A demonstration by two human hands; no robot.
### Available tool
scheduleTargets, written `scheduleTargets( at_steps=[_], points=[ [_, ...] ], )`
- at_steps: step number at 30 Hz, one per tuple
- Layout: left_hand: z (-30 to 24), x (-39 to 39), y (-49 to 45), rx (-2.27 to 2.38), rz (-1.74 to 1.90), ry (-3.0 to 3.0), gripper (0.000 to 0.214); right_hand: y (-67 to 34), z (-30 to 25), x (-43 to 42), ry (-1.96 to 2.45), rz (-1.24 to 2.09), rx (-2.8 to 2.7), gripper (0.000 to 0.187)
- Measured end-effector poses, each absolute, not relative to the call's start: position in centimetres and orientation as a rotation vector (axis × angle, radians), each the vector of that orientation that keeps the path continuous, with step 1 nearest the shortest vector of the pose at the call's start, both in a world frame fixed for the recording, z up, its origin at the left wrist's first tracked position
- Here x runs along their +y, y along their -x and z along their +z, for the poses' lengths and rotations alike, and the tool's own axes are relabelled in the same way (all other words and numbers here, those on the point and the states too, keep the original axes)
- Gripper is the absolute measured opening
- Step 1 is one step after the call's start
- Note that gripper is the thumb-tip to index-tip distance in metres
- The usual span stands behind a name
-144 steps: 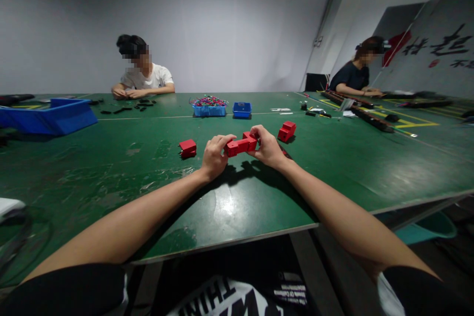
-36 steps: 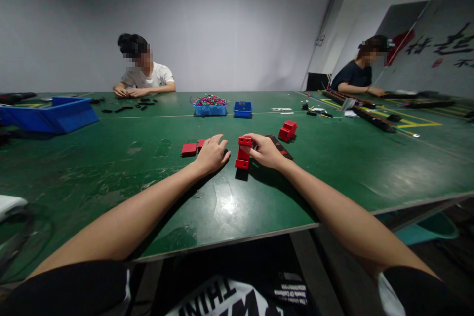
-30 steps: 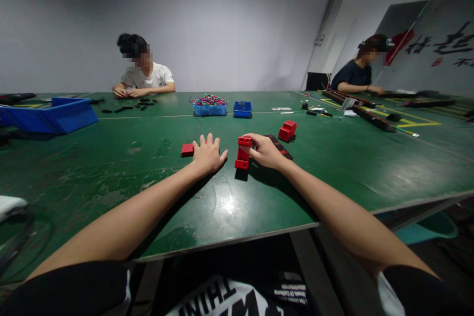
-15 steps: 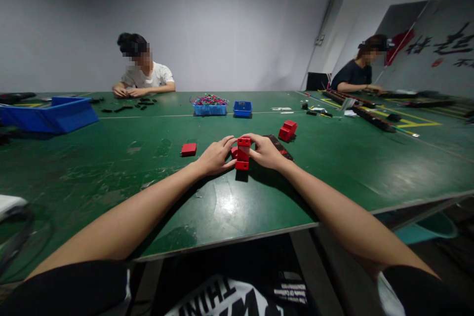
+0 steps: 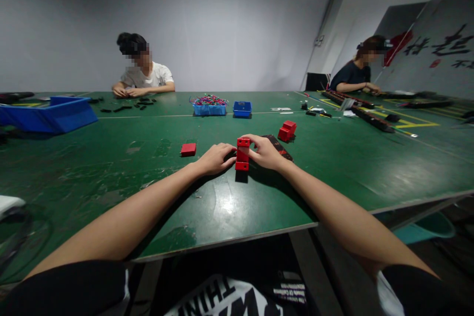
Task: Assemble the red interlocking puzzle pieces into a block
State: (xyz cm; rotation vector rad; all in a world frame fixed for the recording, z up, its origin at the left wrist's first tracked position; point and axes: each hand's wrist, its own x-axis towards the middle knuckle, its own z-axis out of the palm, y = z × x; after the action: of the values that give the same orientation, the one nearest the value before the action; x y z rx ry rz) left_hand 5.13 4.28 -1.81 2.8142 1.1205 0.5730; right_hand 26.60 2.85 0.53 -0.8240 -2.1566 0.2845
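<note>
Right hand [image 5: 264, 154] clamped on an upright block [image 5: 243, 154], left hand [image 5: 215, 159] at its other side.
The right thumb and fingers were pinched together on the block's right side, in front of the person above the green table [image 5: 222, 207]; whether it rested there could not be told. The left fingers were bent, thumb apart from them, tips at the block's left side; a sliver of red showed there, but whether they gripped anything was unclear. Both forearms slanted inward, palms facing. A dark slab [image 5: 278, 145] lay partly behind the right hand, a red box [image 5: 188, 149] left of the left hand.
</note>
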Motion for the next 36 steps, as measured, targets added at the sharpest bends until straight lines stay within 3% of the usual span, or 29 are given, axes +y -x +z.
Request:
scheduleTargets(
  at_steps=[9, 15, 21, 28, 36],
  points=[
    [-1.4, 3.7, -5.1, 0.977, 0.800, -2.601, 0.057, -26.5, 0.7, 2.7, 0.830, 0.282, -2.161, 0.025],
    [-1.0, 3.3, -5.3, 0.790, 0.769, -2.636, 0.114, -26.8, 0.6, 2.8, 0.889, 0.332, -2.134, 0.039],
    [-1.2, 3.0, -5.8, 0.913, 0.869, -2.669, 0.096, -26.9, 0.1, 3.2, 0.997, 0.383, -2.170, 0.044],
    [-1.7, 3.5, -6.0, 1.247, 0.964, -2.612, 0.090, -27.1, -0.5, 3.8, 1.057, 0.408, -2.310, 0.036],
    [-1.7, 3.3, -6.1, 1.240, 0.944, -2.604, 0.090, -27.5, -0.4, 4.0, 0.997, 0.354, -2.446, 0.025]
  ],
)
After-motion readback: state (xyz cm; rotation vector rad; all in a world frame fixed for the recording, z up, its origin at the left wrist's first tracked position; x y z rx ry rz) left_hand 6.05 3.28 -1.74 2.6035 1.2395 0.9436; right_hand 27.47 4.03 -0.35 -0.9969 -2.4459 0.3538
